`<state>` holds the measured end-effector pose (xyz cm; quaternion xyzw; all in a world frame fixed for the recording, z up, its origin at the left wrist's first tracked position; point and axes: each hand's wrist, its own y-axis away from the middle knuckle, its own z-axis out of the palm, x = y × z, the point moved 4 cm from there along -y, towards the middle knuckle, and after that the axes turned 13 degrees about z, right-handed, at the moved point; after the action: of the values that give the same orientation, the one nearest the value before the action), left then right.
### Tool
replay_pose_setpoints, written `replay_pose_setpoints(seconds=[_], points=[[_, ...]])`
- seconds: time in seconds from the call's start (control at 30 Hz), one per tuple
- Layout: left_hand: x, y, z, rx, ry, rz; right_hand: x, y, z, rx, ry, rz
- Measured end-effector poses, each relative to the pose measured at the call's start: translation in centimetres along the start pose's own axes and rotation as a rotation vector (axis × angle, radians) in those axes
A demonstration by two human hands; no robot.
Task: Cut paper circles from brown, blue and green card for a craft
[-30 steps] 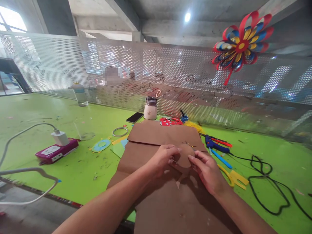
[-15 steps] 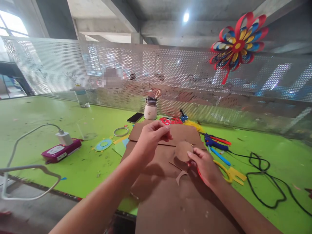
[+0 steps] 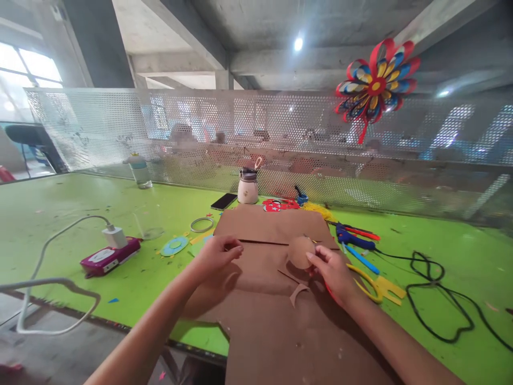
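Observation:
My right hand point(image 3: 332, 270) pinches the edge of a round brown cardboard disc point(image 3: 301, 253) between thumb and fingers, just above a large brown cardboard sheet point(image 3: 272, 315). A red edge shows under this hand, but what it belongs to is mostly hidden. My left hand point(image 3: 219, 254) is over the left side of the sheet, its fingers curled toward the thumb and nothing visible in them. Below the disc lie a curved cardboard scrap point(image 3: 298, 294) and a thin strip point(image 3: 287, 275).
Left on the green table: a purple power strip point(image 3: 110, 258), a light-blue paper ring point(image 3: 175, 246) and a grey ring point(image 3: 201, 224). Behind are a phone point(image 3: 224, 201) and a bottle point(image 3: 247, 188). At right lie a blue glue gun point(image 3: 355, 237), its black cord point(image 3: 435, 280) and a yellow loop point(image 3: 371, 283).
My left hand has moved left and down, away from the disc. My right hand still holds the disc in nearly the same place. The camera view has tilted up slightly.

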<state>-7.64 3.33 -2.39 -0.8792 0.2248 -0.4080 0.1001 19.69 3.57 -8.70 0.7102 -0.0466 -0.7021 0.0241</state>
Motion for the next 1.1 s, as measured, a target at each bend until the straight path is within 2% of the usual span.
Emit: replay_pose_setpoints(seconds=[0.17,0.37,0.47,0.57,0.73,0.93,1.1], points=[[-3.8,1.6,-2.2,0.110,-0.173,-0.146,0.5,-0.1,0.1,0.008,0.035,-0.003],[-6.7,0.8,-7.3,0.295,-0.386,-0.333,0.3,-0.2,-0.1,0.017,0.032,-0.015],[-7.6,-0.1,-8.7,0.262,-0.475,-0.391,-0.1,-0.1,-0.2,0.023,0.022,-0.018],[-8.3,-0.5,-8.1,0.125,-0.559,-0.425,-0.3,-0.1,-0.3,0.027,0.016,-0.012],[-8.2,-0.2,-5.0,-0.055,-0.745,-0.453,0.1,-0.3,-0.4,0.021,0.032,0.001],[-7.2,0.2,-1.4,-0.171,-0.896,-0.354,1.0,-0.6,-0.5,0.012,0.044,0.009],[-7.3,0.7,-0.5,-0.213,-0.945,-0.313,1.6,-0.8,-0.6,0.011,0.061,0.034]])
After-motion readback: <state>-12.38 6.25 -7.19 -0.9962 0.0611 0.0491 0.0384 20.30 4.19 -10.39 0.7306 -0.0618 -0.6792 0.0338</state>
